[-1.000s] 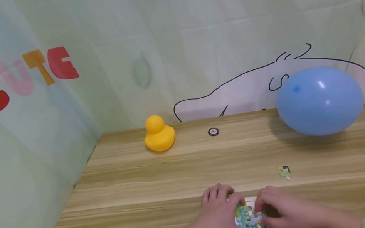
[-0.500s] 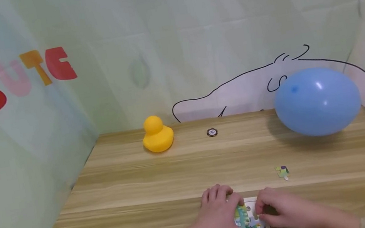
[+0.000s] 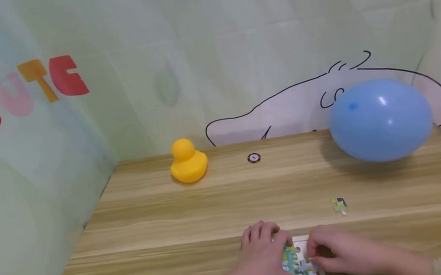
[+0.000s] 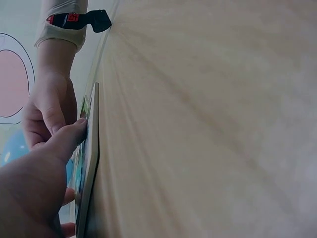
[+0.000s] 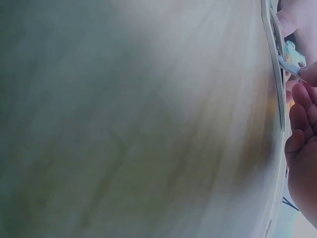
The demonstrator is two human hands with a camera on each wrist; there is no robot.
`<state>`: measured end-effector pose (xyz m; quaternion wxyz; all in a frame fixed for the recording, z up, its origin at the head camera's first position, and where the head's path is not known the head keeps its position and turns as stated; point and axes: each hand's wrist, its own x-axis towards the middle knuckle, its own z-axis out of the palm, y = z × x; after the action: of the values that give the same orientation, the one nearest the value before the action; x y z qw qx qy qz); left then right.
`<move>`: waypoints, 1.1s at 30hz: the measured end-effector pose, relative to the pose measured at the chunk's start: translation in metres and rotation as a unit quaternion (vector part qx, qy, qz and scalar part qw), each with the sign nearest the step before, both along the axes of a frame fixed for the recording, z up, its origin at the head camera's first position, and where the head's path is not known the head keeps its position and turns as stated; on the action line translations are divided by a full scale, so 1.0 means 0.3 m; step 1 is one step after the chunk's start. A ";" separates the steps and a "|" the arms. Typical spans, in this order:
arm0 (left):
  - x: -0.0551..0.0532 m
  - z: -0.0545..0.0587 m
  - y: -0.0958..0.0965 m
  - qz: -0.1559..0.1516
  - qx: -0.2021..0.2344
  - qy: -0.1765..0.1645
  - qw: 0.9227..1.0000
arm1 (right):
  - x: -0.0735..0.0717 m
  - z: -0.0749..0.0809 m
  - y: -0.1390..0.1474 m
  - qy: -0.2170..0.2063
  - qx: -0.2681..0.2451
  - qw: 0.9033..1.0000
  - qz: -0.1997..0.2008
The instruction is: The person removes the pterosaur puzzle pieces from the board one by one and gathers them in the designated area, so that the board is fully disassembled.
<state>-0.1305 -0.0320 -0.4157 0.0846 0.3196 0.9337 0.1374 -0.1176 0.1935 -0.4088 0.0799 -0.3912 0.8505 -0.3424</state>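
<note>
A small jigsaw puzzle in a pale frame lies flat on the table at the bottom of the head view, partly covered by both hands. Spread across its left part, my left hand rests on it with the thumb along the near side. In the left wrist view that thumb presses on the puzzle's face. From the right, my right hand pinches a pale puzzle piece between thumb and fingers. The right wrist view has this piece tilted, one end right at the frame. The palm side of the left hand is hidden.
One loose puzzle piece lies beyond the right hand. Toward the back of the wooden table are a yellow toy duck, a dark round chip and a blue balloon. Printed cloth hangs behind.
The right thumb has moved slightly up and closer to the index finger over the puzzle. The left hand stays in place. The head view has shifted a little to the right.
</note>
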 end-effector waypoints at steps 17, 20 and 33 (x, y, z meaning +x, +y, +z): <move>0.006 0.013 0.001 0.013 0.009 -0.006 1.000 | -0.004 -0.001 -0.010 0.039 0.000 0.999 0.003; 0.006 0.013 0.005 0.021 0.014 -0.008 1.000 | -0.003 -0.004 -0.009 0.038 -0.002 0.999 -0.001; 0.008 0.007 0.021 0.025 0.004 -0.006 1.000 | 0.003 -0.002 -0.002 -0.004 -0.007 1.000 -0.011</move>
<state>-0.1280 -0.0256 -0.4137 0.0856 0.2958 0.9403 0.1450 -0.1167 0.1930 -0.4095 0.0771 -0.3809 0.8519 -0.3510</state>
